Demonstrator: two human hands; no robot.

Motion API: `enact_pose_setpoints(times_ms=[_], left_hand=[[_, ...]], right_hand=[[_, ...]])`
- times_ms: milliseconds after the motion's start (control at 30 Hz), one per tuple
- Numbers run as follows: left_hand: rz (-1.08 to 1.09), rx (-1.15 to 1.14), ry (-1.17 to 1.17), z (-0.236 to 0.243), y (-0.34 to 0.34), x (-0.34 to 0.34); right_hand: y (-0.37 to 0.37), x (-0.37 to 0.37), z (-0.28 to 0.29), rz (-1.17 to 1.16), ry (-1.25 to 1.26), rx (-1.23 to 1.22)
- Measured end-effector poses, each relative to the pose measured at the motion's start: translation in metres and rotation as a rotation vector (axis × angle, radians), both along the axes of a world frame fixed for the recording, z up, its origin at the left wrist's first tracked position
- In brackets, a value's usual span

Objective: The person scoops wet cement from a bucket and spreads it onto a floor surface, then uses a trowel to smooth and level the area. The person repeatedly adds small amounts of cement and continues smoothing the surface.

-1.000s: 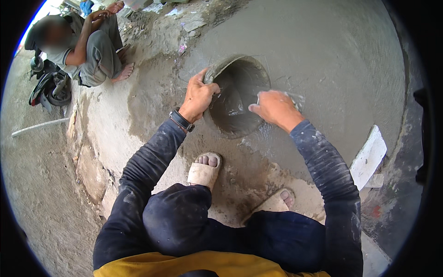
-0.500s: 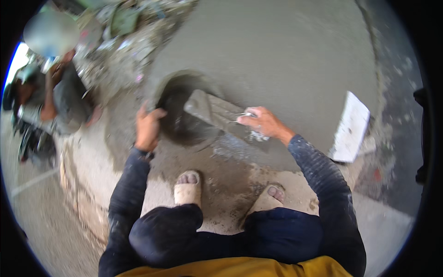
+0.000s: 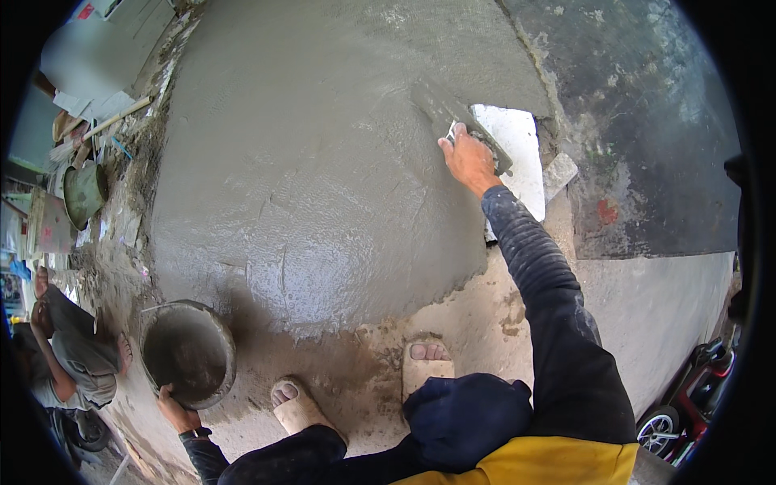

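My right hand [image 3: 470, 160] is closed round the handle of a flat, cement-coated trowel [image 3: 436, 105]. Its blade lies on the far right part of a wet grey cement layer [image 3: 323, 162], reaching over the edge of a white board [image 3: 517, 145]. At the lower left, my left hand [image 3: 176, 412] grips the near rim of a round black bucket [image 3: 192, 352]. The bucket's inside is smeared with cement, and a dark wet patch lies beside it. My fingers under the rim are partly hidden.
A person [image 3: 85, 339] sits at the far left edge. Rubble, a green bowl [image 3: 85, 194] and a wooden stick [image 3: 117, 119] line the left side. A stone block [image 3: 559, 174] adjoins the white board. At lower right stands a red motorbike [image 3: 695, 404].
The trowel has moved from over the bucket to the cement by the white board. My left hand, fingers spread before, now holds the bucket's rim. The view has shifted too.
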State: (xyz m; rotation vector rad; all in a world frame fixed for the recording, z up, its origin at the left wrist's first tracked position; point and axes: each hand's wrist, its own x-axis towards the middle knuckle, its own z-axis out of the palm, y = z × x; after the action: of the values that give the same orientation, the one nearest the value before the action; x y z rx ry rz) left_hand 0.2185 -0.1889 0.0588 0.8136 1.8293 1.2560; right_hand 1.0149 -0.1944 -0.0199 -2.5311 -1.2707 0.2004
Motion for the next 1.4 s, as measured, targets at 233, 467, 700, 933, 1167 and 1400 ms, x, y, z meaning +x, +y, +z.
enact_pose_setpoints(times_ms=[233, 467, 700, 933, 1167, 1400], left_hand=[[0.086, -0.031, 0.056, -0.018, -0.018, 0.001], [0.061, -0.061, 0.095, -0.022, -0.013, -0.003], [0.086, -0.095, 0.110, -0.023, -0.011, -0.013], [0.130, -0.128, 0.114, -0.024, -0.012, -0.022], [0.123, -0.120, 0.061, -0.022, -0.008, -0.018], [0.102, -0.137, 0.036, -0.024, -0.010, -0.028]], right_hand=[[0.007, 0.019, -0.010, -0.196, 0.087, 0.135], [0.054, -0.002, -0.054, -0.171, 0.320, 0.153], [0.069, 0.057, -0.066, -0.522, 0.652, 0.480], [0.060, 0.045, -0.073, -0.579, 0.874, 0.717], [0.136, 0.026, -0.063, -0.391, 1.147, 0.581], [0.119, -0.063, -0.046, 0.165, 0.620, 0.066]])
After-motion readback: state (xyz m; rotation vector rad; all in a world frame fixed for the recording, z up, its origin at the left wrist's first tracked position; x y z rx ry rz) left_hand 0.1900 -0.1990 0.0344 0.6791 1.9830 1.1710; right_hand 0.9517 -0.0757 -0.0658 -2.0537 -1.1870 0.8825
